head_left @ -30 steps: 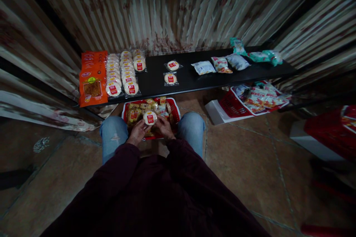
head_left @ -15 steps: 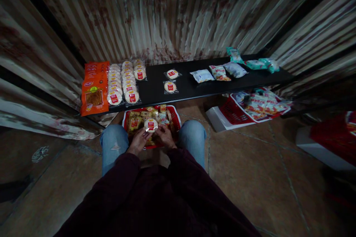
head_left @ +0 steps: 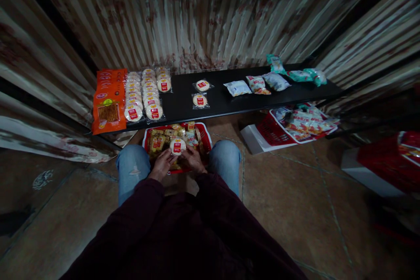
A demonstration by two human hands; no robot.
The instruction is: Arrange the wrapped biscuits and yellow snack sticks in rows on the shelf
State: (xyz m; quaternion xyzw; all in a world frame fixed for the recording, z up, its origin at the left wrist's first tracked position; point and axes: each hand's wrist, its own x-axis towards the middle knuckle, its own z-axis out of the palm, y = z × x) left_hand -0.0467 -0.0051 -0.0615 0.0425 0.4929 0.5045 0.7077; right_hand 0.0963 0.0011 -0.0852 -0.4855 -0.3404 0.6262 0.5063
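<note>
Between my knees, a round wrapped cracker [head_left: 177, 146] with a red label is held at its edges by both hands. My left hand [head_left: 162, 164] grips its left side, and my right hand [head_left: 194, 160] pinches the right side. Just beneath is a red basket [head_left: 208, 140] of small packaged snacks, partly hidden by my hands. On the black shelf [head_left: 180, 104] in front, matching wrapped crackers [head_left: 151, 94] lie in overlapping rows at the left. Two single crackers [head_left: 200, 100] lie apart near the shelf's middle.
Orange snack bags [head_left: 109, 101] lie at the shelf's left end. White packets [head_left: 237, 88] and green packets [head_left: 300, 75] are on its right half. A second red basket [head_left: 267, 127] of snacks stands below, and a red and white box [head_left: 377, 170] stands farther right.
The view has shifted slightly. Both hands still hold the wrapped cracker over the basket, in nearly the same place.
</note>
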